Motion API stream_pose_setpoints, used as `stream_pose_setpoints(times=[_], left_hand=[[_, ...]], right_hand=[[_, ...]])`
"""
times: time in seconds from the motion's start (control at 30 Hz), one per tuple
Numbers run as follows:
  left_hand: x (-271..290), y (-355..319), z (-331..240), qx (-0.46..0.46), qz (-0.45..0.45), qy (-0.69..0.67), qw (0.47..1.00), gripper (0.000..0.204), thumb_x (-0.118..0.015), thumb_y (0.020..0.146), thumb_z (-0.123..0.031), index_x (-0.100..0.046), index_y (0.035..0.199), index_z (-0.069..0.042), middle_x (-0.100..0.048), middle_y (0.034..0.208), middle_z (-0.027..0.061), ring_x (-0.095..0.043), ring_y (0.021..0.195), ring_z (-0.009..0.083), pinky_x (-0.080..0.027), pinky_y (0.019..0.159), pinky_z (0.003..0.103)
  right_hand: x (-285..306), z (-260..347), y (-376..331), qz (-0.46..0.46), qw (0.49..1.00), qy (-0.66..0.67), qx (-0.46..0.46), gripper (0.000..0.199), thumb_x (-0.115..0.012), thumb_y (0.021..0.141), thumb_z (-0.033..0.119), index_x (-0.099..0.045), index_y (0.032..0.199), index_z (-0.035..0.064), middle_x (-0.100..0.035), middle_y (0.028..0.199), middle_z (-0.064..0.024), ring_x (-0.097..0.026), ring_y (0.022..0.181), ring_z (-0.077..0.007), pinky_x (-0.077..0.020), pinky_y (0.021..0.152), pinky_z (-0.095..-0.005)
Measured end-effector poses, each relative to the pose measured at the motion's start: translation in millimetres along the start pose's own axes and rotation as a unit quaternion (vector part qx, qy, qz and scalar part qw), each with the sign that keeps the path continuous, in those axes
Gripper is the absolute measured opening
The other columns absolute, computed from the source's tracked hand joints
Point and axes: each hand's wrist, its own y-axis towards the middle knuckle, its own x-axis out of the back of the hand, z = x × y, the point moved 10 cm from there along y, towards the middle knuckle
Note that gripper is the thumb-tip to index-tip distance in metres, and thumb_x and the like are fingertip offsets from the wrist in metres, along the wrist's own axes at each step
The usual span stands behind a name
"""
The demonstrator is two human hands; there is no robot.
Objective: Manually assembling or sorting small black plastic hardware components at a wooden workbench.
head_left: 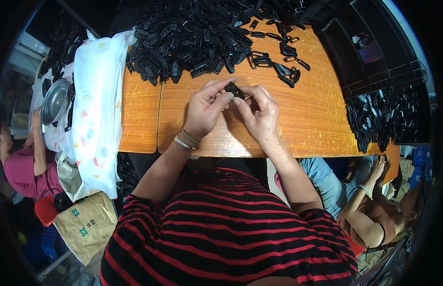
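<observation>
- Left hand (205,110) and right hand (260,114) meet above the table (317,119), near its front edge.
- Fingers of both pinch one small black clip (233,89) between them.
- A loose few lie beyond, right.
- The big clip pile (192,38) covers the far edge.

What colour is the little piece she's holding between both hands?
Black. The small plastic piece shows best in the head view, pinched between both hands.
</observation>
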Motion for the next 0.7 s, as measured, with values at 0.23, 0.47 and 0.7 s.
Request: stream_pose_setpoints(times=[0.23,0.47,0.7], left_hand=[[-13,-15,-34,-0.085,-0.03,0.155,0.984,0.034,-0.062,0.088,-0.001,-0.062,0.122,0.001,-0.056,0.095,0.004,-0.052,0.068,0.0067,-0.046,0.063,0.02],[-21,-24,-42,-0.111,-0.037,0.244,0.963,0.019,-0.054,0.093,-0.001,-0.062,0.111,0.002,-0.061,0.092,0.0055,-0.05,0.069,0.0092,-0.045,0.064,0.023],[-26,-22,-19,-0.044,0.01,0.154,0.987,0.01,-0.055,0.093,-0.009,-0.063,0.092,-0.003,-0.065,0.075,0.0077,-0.064,0.066,0.0179,-0.05,0.06,0.029]], right_hand=[[0,20,-15,-0.062,0.996,-0.028,0.056,0.026,-0.071,0.074,-0.007,-0.062,0.097,-0.0005,-0.057,0.083,-0.009,-0.058,0.064,-0.0157,-0.0471,0.055,-0.0267],[-1,13,-23,-0.091,0.995,-0.032,0.029,0.038,-0.073,0.073,-0.004,-0.058,0.108,0.0004,-0.057,0.093,-0.0112,-0.06,0.067,-0.0189,-0.0498,0.057,-0.0284],[-20,9,-31,-0.014,1.0,0.026,0.005,0.043,-0.072,0.075,0.004,-0.056,0.115,0.0022,-0.061,0.092,-0.015,-0.063,0.077,-0.0301,-0.0515,0.066,-0.0371]])
